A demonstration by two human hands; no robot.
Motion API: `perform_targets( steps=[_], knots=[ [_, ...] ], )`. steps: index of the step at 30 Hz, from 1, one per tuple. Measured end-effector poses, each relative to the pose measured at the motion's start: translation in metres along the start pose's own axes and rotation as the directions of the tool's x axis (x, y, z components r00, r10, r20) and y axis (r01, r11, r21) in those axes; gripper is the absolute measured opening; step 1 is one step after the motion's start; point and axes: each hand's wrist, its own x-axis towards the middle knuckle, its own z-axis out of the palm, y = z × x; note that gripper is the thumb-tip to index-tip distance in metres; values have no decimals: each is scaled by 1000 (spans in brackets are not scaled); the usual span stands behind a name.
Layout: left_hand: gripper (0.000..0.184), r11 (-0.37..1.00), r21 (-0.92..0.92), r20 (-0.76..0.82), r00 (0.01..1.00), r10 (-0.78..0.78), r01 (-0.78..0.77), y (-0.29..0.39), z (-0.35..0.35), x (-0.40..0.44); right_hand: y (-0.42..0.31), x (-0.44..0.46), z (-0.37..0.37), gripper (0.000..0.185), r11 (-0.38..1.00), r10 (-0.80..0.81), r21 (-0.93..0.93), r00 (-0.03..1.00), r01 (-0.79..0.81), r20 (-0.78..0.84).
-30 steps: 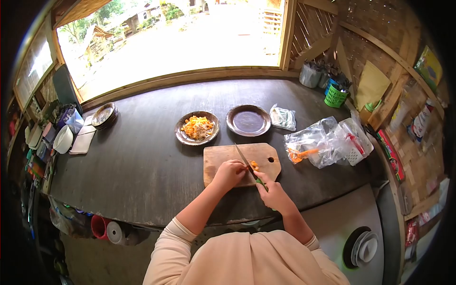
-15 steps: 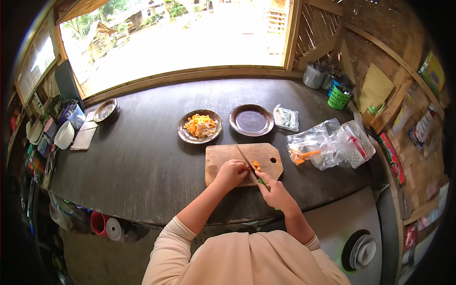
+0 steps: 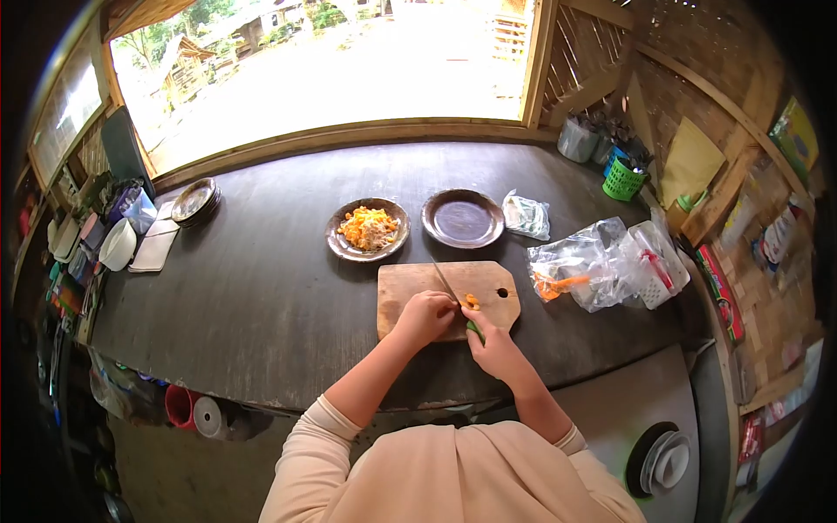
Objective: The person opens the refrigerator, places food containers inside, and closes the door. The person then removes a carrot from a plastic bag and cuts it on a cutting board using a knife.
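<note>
A wooden cutting board lies on the dark table before me. My right hand grips the green handle of a knife, its blade slanting away to the upper left over the board. Close against the blade, my left hand has its fingers bent together, pressing on something they mostly hide. A few small orange pieces rest on the board right of the blade. Behind the board stand a brown plate heaped with orange and pale shredded food and a second brown plate with nothing on it.
Right of the board lie a clear plastic bag with orange pieces and a white basket. A small plastic packet sits beside the second plate. Stacked plates and a white bowl stand at left, a green basket at back right.
My right hand has pushed the knife slightly forward and to the left, so its tip reaches nearer the board's far edge. My left hand stays nearly in place.
</note>
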Motion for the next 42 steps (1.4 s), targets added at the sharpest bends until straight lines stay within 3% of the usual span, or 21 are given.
perform_targets(
  steps=[9,11,14,23,42],
  knots=[
    [15,999,-26,-16,1000,-19,19,1,1,-2,-1,-6,-6,39,997,-45,61,998,47,-33],
    [15,999,-27,-14,1000,-18,18,3,0,-1,-14,-13,-14,40,987,155,31,987,-156,42],
    [15,999,-25,-9,999,-38,38,4,1,-1,-22,-19,-19,39,982,187,26,981,-188,43],
    [14,995,-46,12,996,-87,87,2,1,-2,-31,-23,-24,39,982,189,9,980,-190,65],
    [12,1000,2,8,1000,10,-10,-5,1,-1,-14,-9,-18,42,988,143,46,985,-148,97]
  ],
)
